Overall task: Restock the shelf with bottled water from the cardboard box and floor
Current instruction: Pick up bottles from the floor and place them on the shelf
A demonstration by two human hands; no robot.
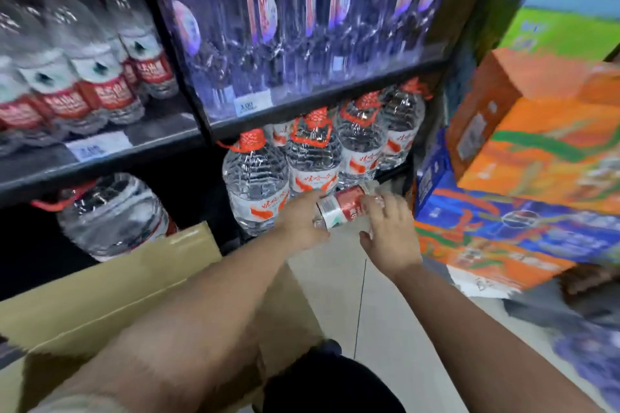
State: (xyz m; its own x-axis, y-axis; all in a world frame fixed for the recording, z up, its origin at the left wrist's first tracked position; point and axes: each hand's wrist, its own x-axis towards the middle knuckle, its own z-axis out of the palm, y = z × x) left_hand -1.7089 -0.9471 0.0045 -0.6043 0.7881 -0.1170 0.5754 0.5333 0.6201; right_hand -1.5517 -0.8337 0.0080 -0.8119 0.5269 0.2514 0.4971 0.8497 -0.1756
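Two hands of mine meet on one small water bottle (342,206), which lies on its side low in front of the big jugs (256,178) under the shelf (335,100). My left hand (303,218) grips its left end and my right hand (389,231) curls round its right end. The cardboard box (100,295) sits near left.

A shelf-edge price tag (252,106) reads 3.00; a jug label (315,178) reads 娃哈哈; other print is blurred.
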